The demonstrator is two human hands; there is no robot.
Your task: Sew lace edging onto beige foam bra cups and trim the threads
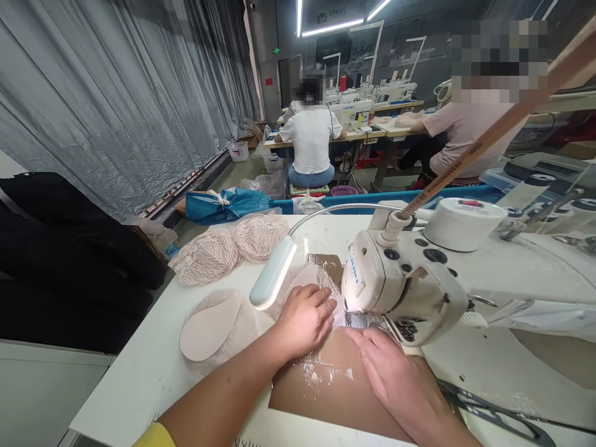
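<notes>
My left hand [307, 320] presses down on a pale pink lace cup piece [311, 277], its fingers bent and close together over the lace. Beside the needle area of a white sewing machine [372, 273], my right hand [395, 366] has its fingers together, with the fingertips at the near edge of the lace piece. What lies under both sets of fingertips is mostly hidden. A brown, shiny sheet [316, 388] covers the tabletop beneath my hands. Left of them rests a smooth beige cup piece [212, 329] on sheer fabric.
Stacked lace cups [207, 254] lie at the table's back left. A lit lamp [274, 273] hangs over the work on a bendable neck. Black scissors [493, 410] lie at right. A thread cone [465, 223] sits on the machine. Two people work at tables ahead.
</notes>
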